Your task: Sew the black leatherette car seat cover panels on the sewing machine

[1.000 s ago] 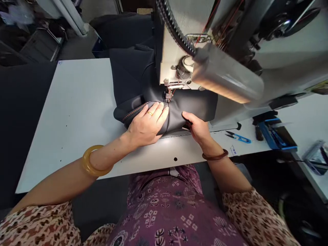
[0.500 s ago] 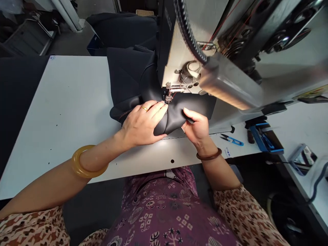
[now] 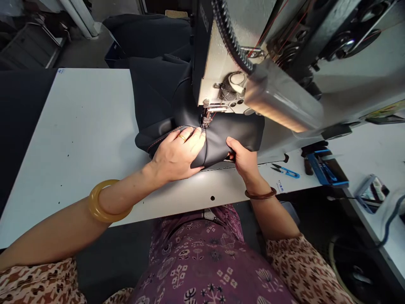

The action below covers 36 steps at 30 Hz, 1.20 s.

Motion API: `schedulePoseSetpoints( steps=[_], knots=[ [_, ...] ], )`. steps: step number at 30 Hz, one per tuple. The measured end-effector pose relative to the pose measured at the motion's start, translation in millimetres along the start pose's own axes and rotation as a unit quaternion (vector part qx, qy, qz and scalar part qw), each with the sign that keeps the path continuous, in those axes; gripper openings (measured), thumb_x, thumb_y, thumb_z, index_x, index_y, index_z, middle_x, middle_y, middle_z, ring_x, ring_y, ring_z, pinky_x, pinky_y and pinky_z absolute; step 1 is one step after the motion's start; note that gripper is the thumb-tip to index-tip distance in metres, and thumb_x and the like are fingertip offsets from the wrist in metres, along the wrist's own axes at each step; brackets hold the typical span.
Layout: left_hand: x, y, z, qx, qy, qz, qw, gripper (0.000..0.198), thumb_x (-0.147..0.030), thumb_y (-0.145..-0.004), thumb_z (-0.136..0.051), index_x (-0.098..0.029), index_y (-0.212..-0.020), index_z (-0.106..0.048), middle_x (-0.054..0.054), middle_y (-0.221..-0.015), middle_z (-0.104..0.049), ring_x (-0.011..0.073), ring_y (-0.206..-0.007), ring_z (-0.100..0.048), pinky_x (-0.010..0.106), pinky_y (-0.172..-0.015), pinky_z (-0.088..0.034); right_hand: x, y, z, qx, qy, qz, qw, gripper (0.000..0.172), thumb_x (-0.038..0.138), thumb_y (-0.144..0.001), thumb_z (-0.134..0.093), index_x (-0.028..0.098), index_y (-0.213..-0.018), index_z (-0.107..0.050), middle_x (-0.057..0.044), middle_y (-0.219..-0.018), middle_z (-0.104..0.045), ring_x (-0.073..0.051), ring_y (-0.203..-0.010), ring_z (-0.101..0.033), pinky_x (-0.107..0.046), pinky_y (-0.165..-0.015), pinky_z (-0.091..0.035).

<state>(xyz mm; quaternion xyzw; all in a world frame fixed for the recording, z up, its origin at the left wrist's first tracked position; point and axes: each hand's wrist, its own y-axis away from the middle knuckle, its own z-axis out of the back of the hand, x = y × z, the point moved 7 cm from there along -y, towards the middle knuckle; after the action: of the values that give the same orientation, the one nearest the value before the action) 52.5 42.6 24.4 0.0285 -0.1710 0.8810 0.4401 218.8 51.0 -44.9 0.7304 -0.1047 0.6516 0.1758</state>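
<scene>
A black leather piece (image 3: 243, 131) with orange stitching lies under the presser foot (image 3: 207, 120) of a white sewing machine (image 3: 284, 76). My left hand (image 3: 179, 154) rests flat on the leather just left of the needle, fingers stretched together and pressing it down, thumb tucked under the folded edge. My right hand (image 3: 243, 159) grips the leather's near edge to the right of the needle, thumb on top and fingers curled beneath. More black material (image 3: 152, 88) trails back behind the machine.
The white table (image 3: 85, 135) spreads to the left. Blue thread snips (image 3: 286, 171) lie right of my right hand, with a blue tool holder (image 3: 325, 169) and a phone-like object (image 3: 373, 192) farther right. Dark fabric (image 3: 19, 109) hangs at the table's left edge.
My right hand dropped from a raised pinch to a lower grip on the leather's edge. My left hand slid slightly forward, fingers flatter by the presser foot.
</scene>
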Motion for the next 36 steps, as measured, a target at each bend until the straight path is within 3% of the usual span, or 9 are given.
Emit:
schedulePoseSetpoints(
  steps=[12, 30, 33, 36],
  knots=[
    [3, -6, -5.5, 0.033, -0.008, 0.016, 0.999, 0.068, -0.045, -0.084, -0.057, 0.0, -0.134, -0.046, 0.022, -0.135, -0.052, 0.0323, -0.122, -0.052, 0.044, -0.103, -0.041, 6, -16, 0, -0.01, 0.005, -0.008, 1.0, 0.019, 0.027, -0.061, -0.069, 0.016, -0.055, -0.054, 0.006, -0.05, -0.05, -0.005, -0.042, -0.046, -0.019, -0.039, -0.036],
    [15, -9, -8.5, -0.018, -0.008, -0.003, 1.0, 0.066, -0.053, -0.083, -0.059, -0.004, -0.127, -0.053, 0.02, -0.131, -0.056, 0.0315, -0.119, -0.056, 0.041, -0.101, -0.045, 7, -21, -7, 0.013, -0.027, -0.015, 0.999, 0.02, 0.029, -0.063, -0.069, 0.017, -0.058, -0.054, 0.006, -0.053, -0.052, -0.005, -0.043, -0.047, -0.019, -0.039, -0.038],
    [18, 11, -13.4, -0.015, -0.005, -0.022, 1.0, 0.08, -0.06, -0.082, -0.057, -0.006, -0.138, -0.041, 0.021, -0.141, -0.046, 0.0349, -0.132, -0.043, 0.048, -0.107, -0.038, -8, -21, -6, 0.099, -0.006, -0.081, 0.992, 0.023, 0.037, -0.062, -0.076, 0.018, -0.068, -0.065, 0.004, -0.067, -0.063, -0.008, -0.057, -0.057, -0.022, -0.054, -0.051],
    [31, 38, -21.6, 0.023, -0.009, -0.051, 0.998, 0.077, -0.053, -0.086, -0.055, -0.015, -0.147, -0.027, 0.015, -0.151, -0.034, 0.0373, -0.139, -0.031, 0.058, -0.108, -0.034, -32, -18, -18, 0.258, 0.068, -0.176, 0.947, 0.028, 0.039, -0.056, -0.082, 0.022, -0.076, -0.073, 0.001, -0.084, -0.071, -0.016, -0.089, -0.065, -0.031, -0.092, -0.052]
  ],
)
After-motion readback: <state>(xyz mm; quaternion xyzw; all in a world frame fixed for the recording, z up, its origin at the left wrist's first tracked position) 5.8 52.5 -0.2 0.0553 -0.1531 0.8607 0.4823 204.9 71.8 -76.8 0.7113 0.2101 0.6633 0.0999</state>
